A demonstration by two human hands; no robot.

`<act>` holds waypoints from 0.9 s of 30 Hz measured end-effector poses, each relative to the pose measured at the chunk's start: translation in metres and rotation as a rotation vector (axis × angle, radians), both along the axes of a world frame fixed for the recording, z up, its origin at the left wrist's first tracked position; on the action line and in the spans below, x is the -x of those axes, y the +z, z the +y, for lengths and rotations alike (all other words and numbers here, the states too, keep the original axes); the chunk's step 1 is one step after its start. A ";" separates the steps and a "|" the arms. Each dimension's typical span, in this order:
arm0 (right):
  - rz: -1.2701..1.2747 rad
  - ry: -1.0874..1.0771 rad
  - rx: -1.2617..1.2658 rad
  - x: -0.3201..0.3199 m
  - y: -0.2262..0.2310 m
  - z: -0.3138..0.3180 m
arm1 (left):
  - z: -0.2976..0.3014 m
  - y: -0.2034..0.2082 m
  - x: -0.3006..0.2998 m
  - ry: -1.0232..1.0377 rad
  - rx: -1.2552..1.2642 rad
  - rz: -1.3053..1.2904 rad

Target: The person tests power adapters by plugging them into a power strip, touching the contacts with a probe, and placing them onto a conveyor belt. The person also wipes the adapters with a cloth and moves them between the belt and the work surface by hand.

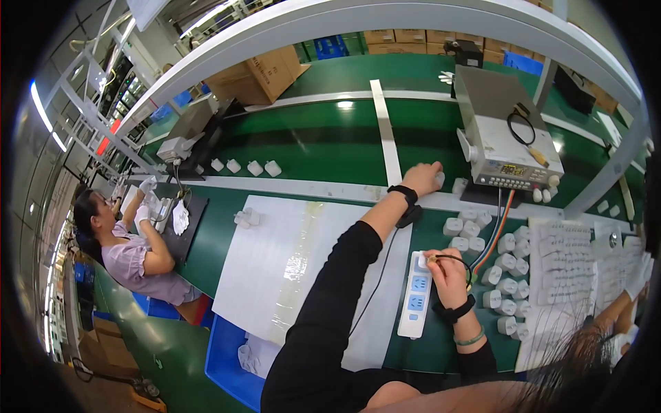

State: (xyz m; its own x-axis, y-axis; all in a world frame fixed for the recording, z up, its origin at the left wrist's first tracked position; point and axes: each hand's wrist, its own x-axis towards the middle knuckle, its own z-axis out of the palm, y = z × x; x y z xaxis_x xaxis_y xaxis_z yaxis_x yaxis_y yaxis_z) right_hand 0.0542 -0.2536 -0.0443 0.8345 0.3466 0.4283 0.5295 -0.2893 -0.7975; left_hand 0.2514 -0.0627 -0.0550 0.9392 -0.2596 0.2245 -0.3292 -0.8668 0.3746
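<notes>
My left hand (421, 179) stretches to the far metal rail, its fingers closed around a small white charger block (439, 180). Another white block (459, 185) stands just right of it. My right hand (449, 277) is over the far end of a white power strip (405, 325) with blue sockets. Its fingers pinch the end of a black cable (454, 257), which has a brass-coloured tip, at a white block in the top socket. Right of this hand, several white charger blocks (506, 265) stand in loose rows on the green bench.
A grey bench instrument (508, 127) with coloured leads stands at far right. White sheeting (265, 275) covers the bench to the left, with two blocks on it. A tray of small parts (561, 268) lies right. A co-worker (131, 241) sits left; another person's gloved hand (640, 275) shows right.
</notes>
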 end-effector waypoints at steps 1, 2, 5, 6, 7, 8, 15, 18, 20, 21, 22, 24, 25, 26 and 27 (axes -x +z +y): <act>0.004 0.006 -0.011 0.000 0.000 0.001 | 0.002 0.001 0.001 0.015 0.011 0.038; 0.009 0.012 -0.023 0.000 -0.001 0.004 | 0.005 0.001 0.003 0.031 0.021 0.077; 0.018 -0.014 -0.021 -0.003 -0.002 -0.005 | 0.019 0.017 0.016 -0.025 0.055 0.015; 0.015 -0.026 -0.023 -0.003 -0.001 -0.005 | 0.042 0.025 0.027 -0.075 0.062 -0.092; 0.013 -0.040 -0.023 -0.003 -0.001 -0.005 | 0.066 0.035 0.034 -0.018 -0.021 -0.040; 0.012 -0.035 -0.031 -0.002 0.001 -0.004 | 0.100 0.048 0.044 0.048 -0.111 0.009; 0.021 -0.025 -0.058 -0.004 -0.001 -0.004 | 0.299 0.028 0.142 0.740 -0.831 0.395; -0.010 0.004 -0.080 0.000 -0.001 0.005 | 0.348 0.004 0.196 0.985 -1.072 0.321; -0.036 -0.025 -0.065 -0.002 -0.002 0.000 | 0.340 -0.005 0.202 0.848 -1.235 0.384; -0.061 -0.023 -0.065 -0.001 -0.003 0.000 | 0.334 0.001 0.200 0.837 -1.230 0.374; -0.085 -0.020 -0.066 -0.001 -0.003 0.002 | 0.329 0.007 0.198 0.742 -1.233 0.442; -0.105 -0.032 -0.060 -0.001 -0.006 0.007 | 0.315 0.020 0.196 0.541 -1.236 0.580; -0.084 -0.021 -0.076 -0.003 -0.009 0.005 | 0.299 0.024 0.194 0.506 -1.228 0.569; -0.060 -0.025 -0.083 -0.004 -0.012 -0.001 | 0.275 0.027 0.193 0.482 -0.806 0.424; -0.074 -0.035 -0.065 -0.008 -0.017 -0.005 | 0.248 0.029 0.193 0.443 -0.379 0.298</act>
